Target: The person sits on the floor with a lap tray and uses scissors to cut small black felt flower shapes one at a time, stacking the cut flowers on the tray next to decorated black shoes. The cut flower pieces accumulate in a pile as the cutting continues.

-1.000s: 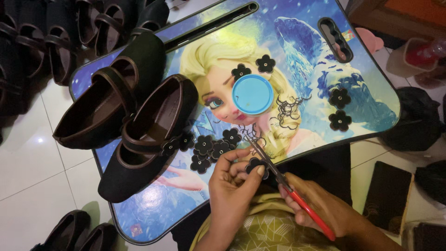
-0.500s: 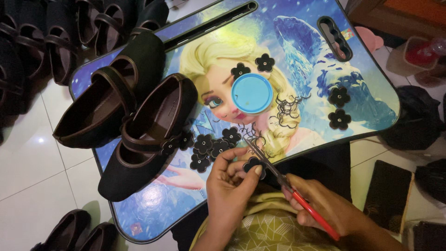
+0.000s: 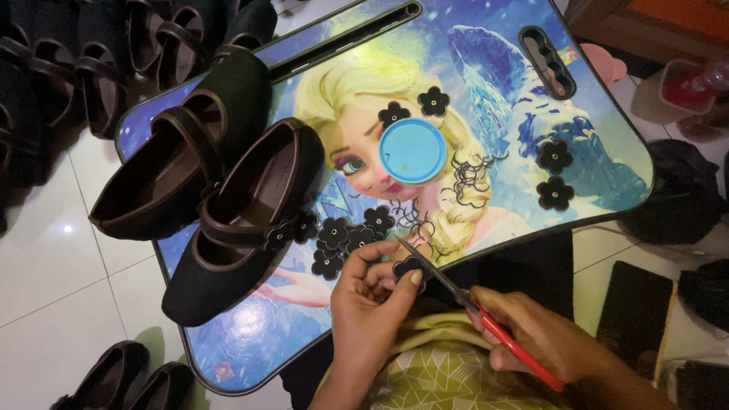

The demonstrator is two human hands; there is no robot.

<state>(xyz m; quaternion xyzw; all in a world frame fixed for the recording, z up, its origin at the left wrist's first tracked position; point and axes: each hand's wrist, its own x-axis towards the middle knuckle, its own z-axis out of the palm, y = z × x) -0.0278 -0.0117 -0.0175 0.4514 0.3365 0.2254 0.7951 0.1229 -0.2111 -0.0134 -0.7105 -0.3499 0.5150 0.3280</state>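
White floor tiles surround a printed lap tray (image 3: 607,137). Left hand (image 3: 372,304) pinches a black fabric flower (image 3: 408,267) at its near edge; right hand (image 3: 539,338) grips red-handled scissors (image 3: 486,319), blades now closer to the flower than before.

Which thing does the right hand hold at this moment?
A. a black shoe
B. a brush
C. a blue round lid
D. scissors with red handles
D: the right hand grips red-handled scissors, with the blades pointing at the small black flower piece pinched in the left hand.
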